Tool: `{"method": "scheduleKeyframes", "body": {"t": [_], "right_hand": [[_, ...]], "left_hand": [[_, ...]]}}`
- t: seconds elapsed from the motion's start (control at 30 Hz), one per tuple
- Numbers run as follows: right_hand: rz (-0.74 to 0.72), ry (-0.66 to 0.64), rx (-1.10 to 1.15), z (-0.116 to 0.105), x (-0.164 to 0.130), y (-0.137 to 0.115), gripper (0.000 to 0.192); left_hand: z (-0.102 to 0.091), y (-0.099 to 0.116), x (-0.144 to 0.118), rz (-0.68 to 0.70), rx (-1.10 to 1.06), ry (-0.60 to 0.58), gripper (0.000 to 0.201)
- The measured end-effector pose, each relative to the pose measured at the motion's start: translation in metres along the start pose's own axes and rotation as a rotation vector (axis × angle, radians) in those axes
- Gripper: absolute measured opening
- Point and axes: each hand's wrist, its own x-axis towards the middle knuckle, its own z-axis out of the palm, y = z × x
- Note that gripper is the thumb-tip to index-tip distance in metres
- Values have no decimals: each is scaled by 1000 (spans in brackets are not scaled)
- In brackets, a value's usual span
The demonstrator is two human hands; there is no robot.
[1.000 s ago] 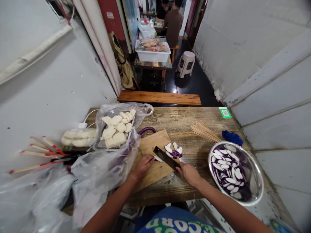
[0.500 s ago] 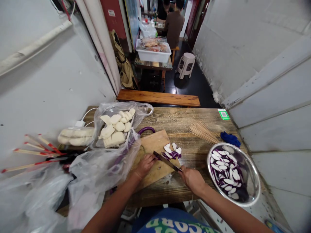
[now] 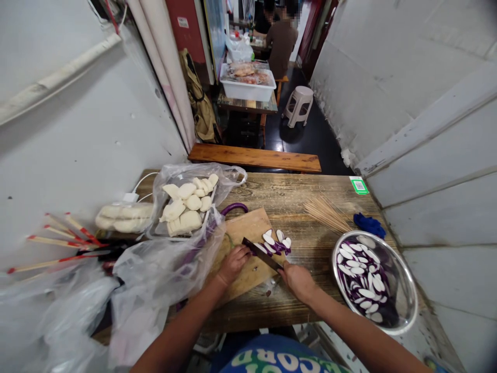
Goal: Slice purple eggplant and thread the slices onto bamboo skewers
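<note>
Right hand, gripping the knife, has lowered its blade beside the eggplant slices.

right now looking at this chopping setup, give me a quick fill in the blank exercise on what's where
1. The right hand grips a ____ whose blade lies over the wooden cutting board.
2. The cut eggplant slices on the board are white with ____ skin.
3. The metal bowl of slices sits to the ____ of the board.
4. The bamboo skewers lie beside a ____ cloth.

Missing words: knife; purple; right; blue
</note>
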Motion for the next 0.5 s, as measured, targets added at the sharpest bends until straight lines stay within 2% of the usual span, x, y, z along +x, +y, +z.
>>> {"method": "scheduleKeyframes", "body": {"t": [0.17,0.27,0.5], "right_hand": [[-27,49,10,12,3,4,31],[-45,73,12,16,0,10,31],[-55,87,-20,8,-7,19,27]], "left_hand": [[-14,-2,-9,-59,72,-68,30],[-21,-3,-13,-17,57,-50,32],[-11,1,8,82,-34,-6,26]]}}
